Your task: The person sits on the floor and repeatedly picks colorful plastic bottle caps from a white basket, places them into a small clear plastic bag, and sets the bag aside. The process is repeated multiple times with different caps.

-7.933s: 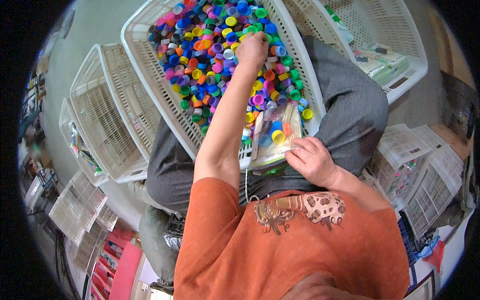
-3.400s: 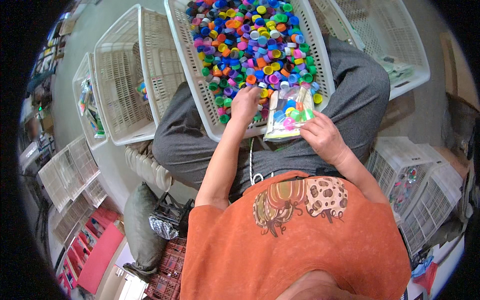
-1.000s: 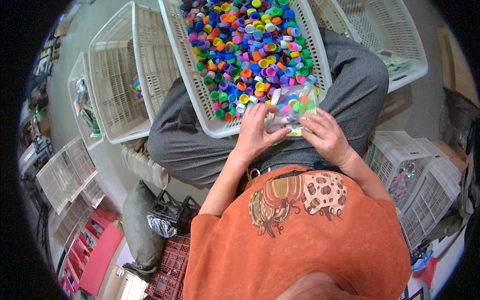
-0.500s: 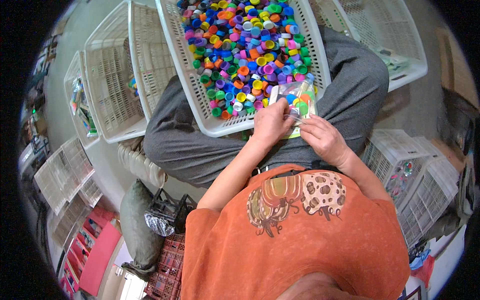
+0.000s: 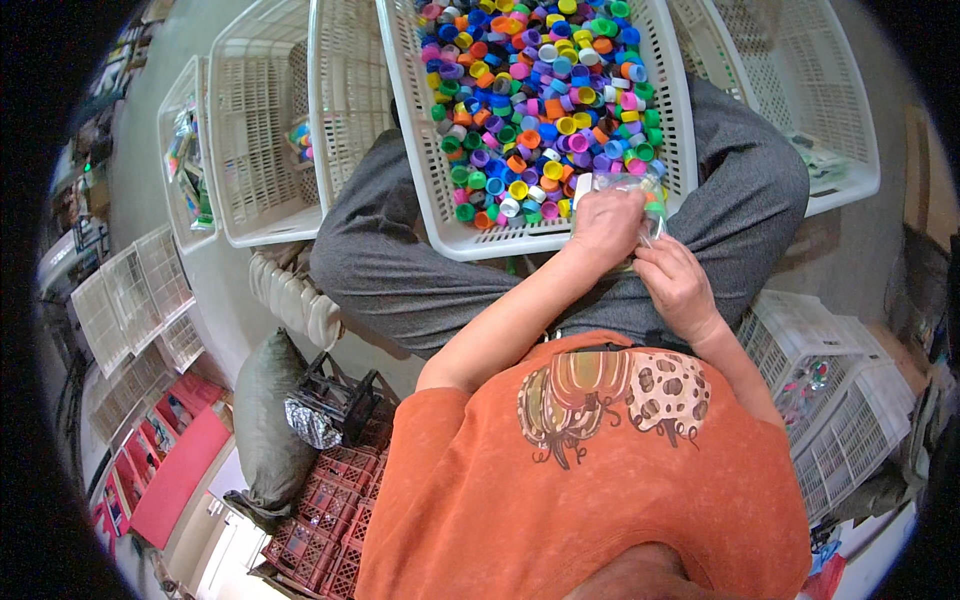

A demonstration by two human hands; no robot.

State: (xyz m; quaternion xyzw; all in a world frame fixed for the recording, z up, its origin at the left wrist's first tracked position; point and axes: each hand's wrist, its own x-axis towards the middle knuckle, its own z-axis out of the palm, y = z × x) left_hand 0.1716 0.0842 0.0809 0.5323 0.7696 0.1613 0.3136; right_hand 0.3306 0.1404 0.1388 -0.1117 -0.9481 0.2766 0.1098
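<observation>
Hands meeting at near-right corner of white basket (image 5: 430,190), over the lap. Left hand (image 5: 603,225) closed over top of small clear bag (image 5: 640,195) of caps; right hand (image 5: 678,285) pinching its lower edge from just below. Bag upright-ish, long axis running away from the body, leaning on basket rim. Both grips narrow, holding bag. 1 bag, 2 hands; loose bottle caps (image 5: 540,90) too many to count.

There is one view only, from a wide fisheye camera on the person's head. It looks steeply down over the orange printed T-shirt (image 5: 600,470) onto the lap and the white slotted plastic basket (image 5: 440,210) (quite near); edges bend toward the dark rim.
</observation>
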